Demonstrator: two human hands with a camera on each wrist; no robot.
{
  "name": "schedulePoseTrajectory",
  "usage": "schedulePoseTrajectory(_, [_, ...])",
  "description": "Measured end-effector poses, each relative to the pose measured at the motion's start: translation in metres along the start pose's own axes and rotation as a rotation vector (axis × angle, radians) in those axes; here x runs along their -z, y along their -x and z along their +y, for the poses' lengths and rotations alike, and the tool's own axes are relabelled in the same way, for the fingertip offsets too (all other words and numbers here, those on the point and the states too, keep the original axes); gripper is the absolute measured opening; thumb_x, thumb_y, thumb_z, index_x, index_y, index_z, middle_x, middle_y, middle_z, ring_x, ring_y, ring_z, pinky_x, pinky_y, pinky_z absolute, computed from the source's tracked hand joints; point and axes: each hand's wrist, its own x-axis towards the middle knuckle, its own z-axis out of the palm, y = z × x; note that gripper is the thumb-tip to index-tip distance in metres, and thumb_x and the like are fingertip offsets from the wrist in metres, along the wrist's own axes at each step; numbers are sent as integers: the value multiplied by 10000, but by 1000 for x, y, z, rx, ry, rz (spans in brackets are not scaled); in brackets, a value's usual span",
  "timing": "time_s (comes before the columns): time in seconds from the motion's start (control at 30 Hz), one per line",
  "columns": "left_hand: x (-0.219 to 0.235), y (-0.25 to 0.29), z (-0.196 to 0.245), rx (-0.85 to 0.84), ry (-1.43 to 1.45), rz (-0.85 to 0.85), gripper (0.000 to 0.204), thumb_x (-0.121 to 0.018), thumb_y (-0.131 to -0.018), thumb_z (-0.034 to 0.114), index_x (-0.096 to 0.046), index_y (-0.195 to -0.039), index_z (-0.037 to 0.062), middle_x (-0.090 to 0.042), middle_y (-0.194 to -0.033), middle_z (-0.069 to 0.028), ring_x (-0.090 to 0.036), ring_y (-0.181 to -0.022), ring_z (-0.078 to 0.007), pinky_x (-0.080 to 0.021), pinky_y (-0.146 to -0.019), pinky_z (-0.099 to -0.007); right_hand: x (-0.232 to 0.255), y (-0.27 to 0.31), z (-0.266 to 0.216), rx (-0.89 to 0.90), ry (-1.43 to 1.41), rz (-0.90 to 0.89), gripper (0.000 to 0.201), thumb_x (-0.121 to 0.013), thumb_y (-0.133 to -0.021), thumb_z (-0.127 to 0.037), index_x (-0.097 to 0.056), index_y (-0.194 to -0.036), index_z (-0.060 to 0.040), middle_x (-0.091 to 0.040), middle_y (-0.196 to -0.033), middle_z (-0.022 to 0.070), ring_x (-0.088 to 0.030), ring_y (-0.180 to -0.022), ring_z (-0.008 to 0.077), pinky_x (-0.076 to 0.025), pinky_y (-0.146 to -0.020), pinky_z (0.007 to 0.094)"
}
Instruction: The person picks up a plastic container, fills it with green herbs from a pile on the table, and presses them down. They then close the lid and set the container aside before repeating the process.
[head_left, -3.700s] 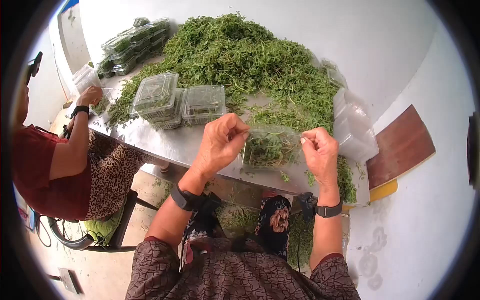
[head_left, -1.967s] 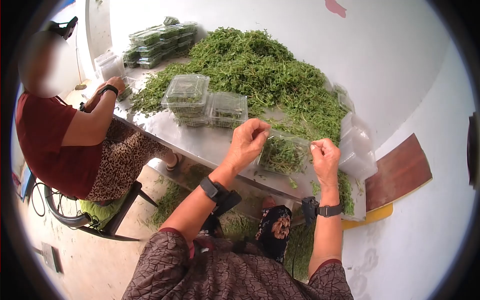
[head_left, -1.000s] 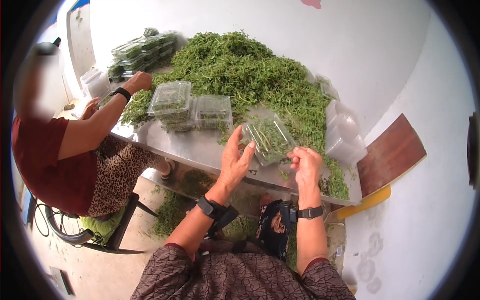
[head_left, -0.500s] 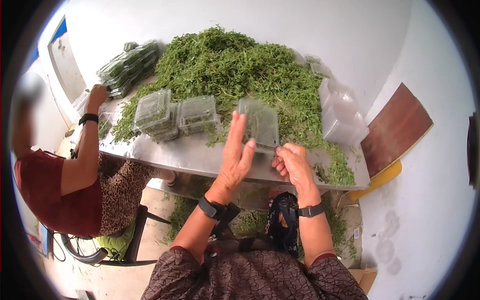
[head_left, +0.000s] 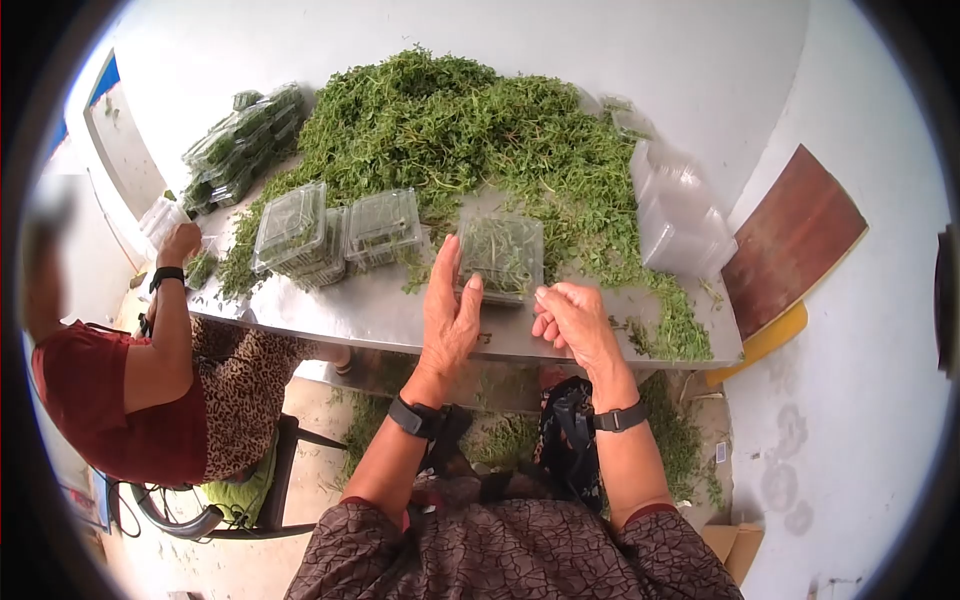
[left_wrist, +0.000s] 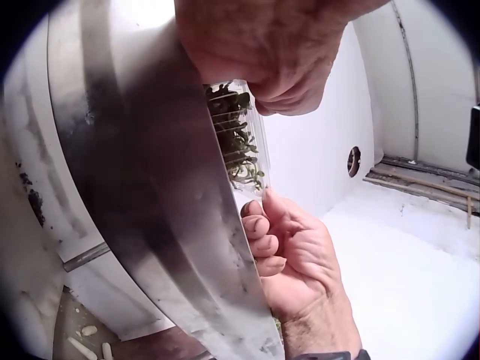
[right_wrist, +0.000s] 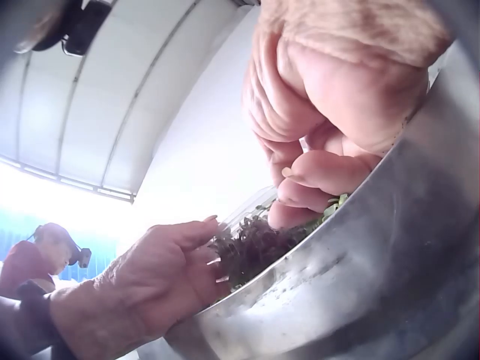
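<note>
A clear plastic clamshell box (head_left: 500,258) filled with green leafy stems lies near the table's front edge, its lid down. Along its left side my left hand (head_left: 452,310) rests with straight fingers, the thumb by the front corner. My right hand (head_left: 578,322) pinches the front right corner between thumb and curled fingers. In the left wrist view the right hand (left_wrist: 296,262) is at one end of the box (left_wrist: 238,142), while the left hand (left_wrist: 262,52) covers the other. The right wrist view has the left hand (right_wrist: 150,277) beside the greens, below my curled right hand (right_wrist: 330,120).
A large heap of greens (head_left: 430,120) covers the back of the metal table (head_left: 400,318). Filled boxes (head_left: 292,228) stand left of my hands, more stacked boxes (head_left: 245,145) behind. Nested clear containers (head_left: 683,220) stand at right. Another person (head_left: 120,390) sits at left.
Both hands pinched the box's corners earlier. The left hand then released its pinch and straightened along the side. The box turned and tilted up, then came down flatter; the right hand kept its corner.
</note>
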Motion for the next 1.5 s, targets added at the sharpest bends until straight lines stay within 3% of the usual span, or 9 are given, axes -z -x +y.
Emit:
schedulePoseTrajectory(0.07, [1,1,5,155,93,16,520,-513,-938,120,-321,-1399,-26,-386,-1418,-200,-397,-1307,-297,-329,-1060,-359,2,-1,2,0,-6,-30,283,-565,-898,-266,-602,-827,6,-612,-636,72,-504,-494,64,-385,-402,192])
schedulePoseTrajectory(0.2, [-3,4,-6,139,159,80,509,-517,-937,124,-340,-1390,-27,-429,-1383,-187,-430,-1274,-286,-353,-1035,-353,3,-3,13,60,-134,7,263,-548,-930,-253,-592,-932,6,-629,-693,78,-501,-509,58,-399,-408,190])
schedulePoseTrajectory(0.27, [-1,5,-13,110,105,43,498,-482,-971,196,-326,-1409,17,-427,-1374,-139,-445,-1211,-213,-364,-997,-328,1,-3,12,103,-149,51,239,-525,-953,-228,-570,-1019,-2,-641,-747,88,-500,-521,54,-406,-407,184])
schedulePoseTrajectory(0.5, [2,4,-9,125,83,61,499,-494,-964,192,-336,-1401,9,-444,-1359,-138,-445,-1210,-207,-365,-999,-328,0,-7,8,173,-165,118,323,-513,-954,-171,-532,-1214,20,-649,-785,111,-523,-540,53,-423,-414,173])
schedulePoseTrajectory(0.6, [3,4,-4,176,83,42,489,-490,-963,178,-342,-1394,2,-459,-1344,-145,-456,-1207,-216,-363,-1006,-328,-4,-6,10,182,-119,129,310,-511,-949,-143,-549,-1215,12,-649,-777,101,-525,-542,52,-428,-422,174])
schedulePoseTrajectory(1.1, [-2,6,-14,57,-99,83,447,-494,-958,189,-413,-1349,-11,-504,-1312,-177,-497,-1192,-266,-381,-1002,-348,5,-7,13,155,-257,37,235,-529,-927,-118,-592,-1109,18,-657,-769,86,-523,-552,38,-421,-449,172])
schedulePoseTrajectory(1.3, [-1,4,-12,29,-151,63,446,-520,-942,176,-421,-1331,-19,-515,-1294,-190,-525,-1142,-273,-401,-971,-348,2,-8,10,154,-273,83,203,-547,-917,-147,-597,-1054,-6,-631,-732,65,-526,-561,39,-402,-471,152])
schedulePoseTrajectory(1.37, [-2,4,-8,37,-80,54,443,-539,-903,157,-443,-1286,-44,-472,-1314,-269,-489,-1193,-389,-390,-998,-397,1,-7,7,149,-267,89,196,-549,-917,-146,-598,-1049,-10,-622,-718,56,-519,-548,39,-397,-460,153])
schedulePoseTrajectory(1.5, [-3,4,-10,46,-82,59,450,-549,-898,162,-444,-1284,-42,-469,-1316,-270,-491,-1186,-398,-394,-993,-396,2,-8,8,140,-269,93,181,-565,-915,-149,-602,-1035,-19,-606,-677,32,-491,-499,36,-378,-426,155])
